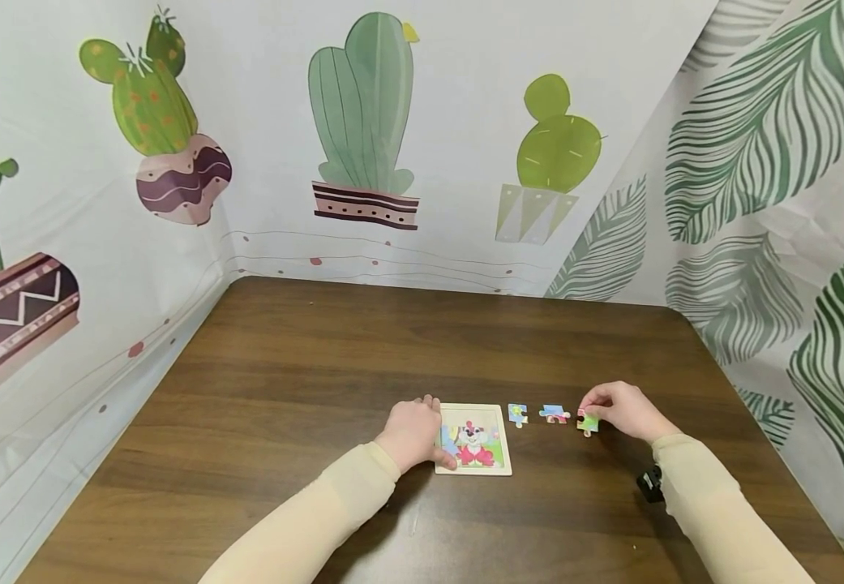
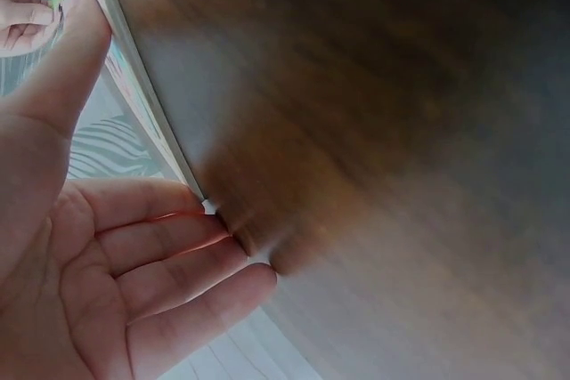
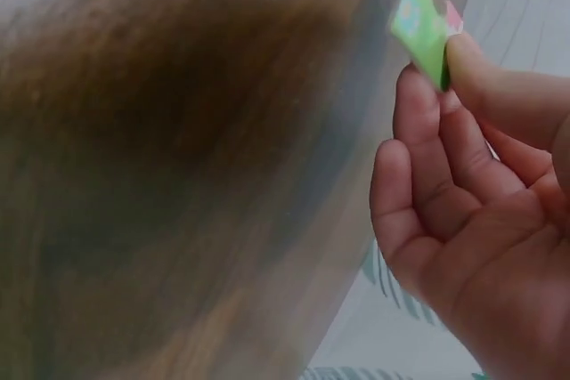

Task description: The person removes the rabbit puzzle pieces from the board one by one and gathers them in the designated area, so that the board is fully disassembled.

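In the head view a square wooden puzzle board (image 1: 506,454) lies on the table, with a cartoon animal in red partly pictured inside its pale frame. My left hand (image 1: 413,434) rests along the board's left side, thumb over the lower left and fingertips by the far corner. The left wrist view shows that hand's fingers (image 2: 178,264) nearly straight beside the board's edge (image 2: 147,100). To the right, my right hand (image 1: 624,408) pinches a green and pink puzzle piece (image 3: 419,24) between thumb and fingers. Two more pieces, a blue one (image 1: 517,414) and a blue-pink one (image 1: 555,414), lie between board and right hand.
The brown wooden table (image 1: 283,357) stretches around the board, its far edge meeting a wall cloth (image 1: 458,146) printed with cacti and leaves. A small black device (image 1: 650,484) sits at the right wrist.
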Demonstrator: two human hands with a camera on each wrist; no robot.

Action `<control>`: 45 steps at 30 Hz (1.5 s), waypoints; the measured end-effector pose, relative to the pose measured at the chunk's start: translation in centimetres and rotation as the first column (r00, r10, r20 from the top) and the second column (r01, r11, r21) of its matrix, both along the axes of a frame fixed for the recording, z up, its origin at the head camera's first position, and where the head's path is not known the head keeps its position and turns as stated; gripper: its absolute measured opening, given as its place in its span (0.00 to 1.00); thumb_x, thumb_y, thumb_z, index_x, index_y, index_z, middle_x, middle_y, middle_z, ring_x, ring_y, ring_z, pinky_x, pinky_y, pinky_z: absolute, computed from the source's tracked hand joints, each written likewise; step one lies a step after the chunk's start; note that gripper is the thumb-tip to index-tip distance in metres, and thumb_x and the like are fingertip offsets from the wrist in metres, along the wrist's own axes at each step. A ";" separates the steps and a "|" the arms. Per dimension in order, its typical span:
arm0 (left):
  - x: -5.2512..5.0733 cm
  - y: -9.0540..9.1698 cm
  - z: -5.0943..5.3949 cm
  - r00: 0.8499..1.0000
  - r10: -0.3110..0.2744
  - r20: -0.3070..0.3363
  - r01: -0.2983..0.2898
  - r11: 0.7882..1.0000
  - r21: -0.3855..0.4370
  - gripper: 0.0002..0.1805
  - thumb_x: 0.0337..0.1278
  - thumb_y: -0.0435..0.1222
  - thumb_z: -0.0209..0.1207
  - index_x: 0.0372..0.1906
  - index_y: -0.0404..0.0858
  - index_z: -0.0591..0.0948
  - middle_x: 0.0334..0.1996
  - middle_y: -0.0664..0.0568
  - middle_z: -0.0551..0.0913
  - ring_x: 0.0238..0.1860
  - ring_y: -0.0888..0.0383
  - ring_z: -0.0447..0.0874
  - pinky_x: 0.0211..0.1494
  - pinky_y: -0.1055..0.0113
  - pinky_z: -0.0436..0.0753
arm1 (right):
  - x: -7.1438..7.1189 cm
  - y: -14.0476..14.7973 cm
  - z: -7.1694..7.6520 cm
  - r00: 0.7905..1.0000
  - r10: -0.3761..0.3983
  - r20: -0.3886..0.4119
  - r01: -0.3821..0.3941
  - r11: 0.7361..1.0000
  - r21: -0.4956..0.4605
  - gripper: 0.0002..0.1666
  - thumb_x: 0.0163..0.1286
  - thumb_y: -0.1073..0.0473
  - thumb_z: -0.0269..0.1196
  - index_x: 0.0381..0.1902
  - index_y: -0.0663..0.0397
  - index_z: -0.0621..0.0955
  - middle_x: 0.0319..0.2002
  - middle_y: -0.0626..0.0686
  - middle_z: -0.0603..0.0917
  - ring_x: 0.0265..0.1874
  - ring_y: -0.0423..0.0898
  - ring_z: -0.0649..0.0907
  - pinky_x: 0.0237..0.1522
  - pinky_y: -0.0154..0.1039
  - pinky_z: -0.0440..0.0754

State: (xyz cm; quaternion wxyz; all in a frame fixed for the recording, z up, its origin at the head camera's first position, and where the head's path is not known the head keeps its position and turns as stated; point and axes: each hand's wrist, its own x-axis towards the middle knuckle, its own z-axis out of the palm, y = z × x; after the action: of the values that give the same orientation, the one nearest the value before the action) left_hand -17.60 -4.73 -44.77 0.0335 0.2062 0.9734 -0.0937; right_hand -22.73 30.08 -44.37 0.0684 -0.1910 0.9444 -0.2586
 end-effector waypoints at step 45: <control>0.1 0.0 -0.2 1.000 -0.003 -0.011 0.003 1.000 -0.008 0.59 0.26 0.75 0.59 0.62 0.34 0.74 0.58 0.47 0.78 0.55 0.56 0.79 0.37 0.66 0.81 | 0.0 -3.3 -1.1 0.989 -0.136 -0.050 0.135 0.991 -0.012 0.07 0.61 0.60 0.65 0.35 0.59 0.84 0.28 0.49 0.82 0.25 0.42 0.76 0.28 0.37 0.75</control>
State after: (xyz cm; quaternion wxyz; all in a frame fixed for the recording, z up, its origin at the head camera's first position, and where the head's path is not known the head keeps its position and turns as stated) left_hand -17.53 -4.74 -44.93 0.0290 0.2070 0.9729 -0.0987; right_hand -22.70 26.81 -45.46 0.0258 -0.1332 0.9556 -0.2617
